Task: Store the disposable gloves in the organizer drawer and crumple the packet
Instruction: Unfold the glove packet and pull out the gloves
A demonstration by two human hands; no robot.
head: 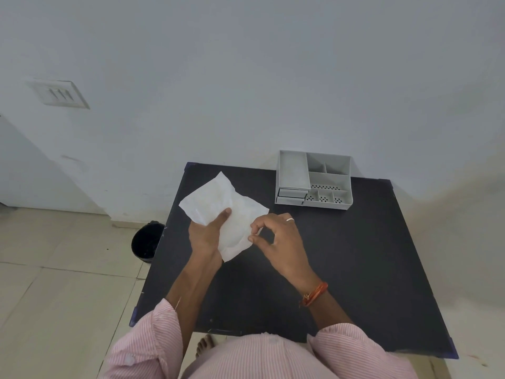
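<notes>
While my left hand [206, 232] clamps the white packet [218, 203] above the table [355, 255], my right hand [276, 236] pinches its edge; a hard tug could rip it, spilling gloves short of the organizer [314, 181].

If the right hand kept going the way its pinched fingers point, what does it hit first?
The right hand points left, its fingertips already pinching the edge of the white packet. Going on, it would likely meet the left hand gripping the packet's other side, though depth is unclear.
</notes>
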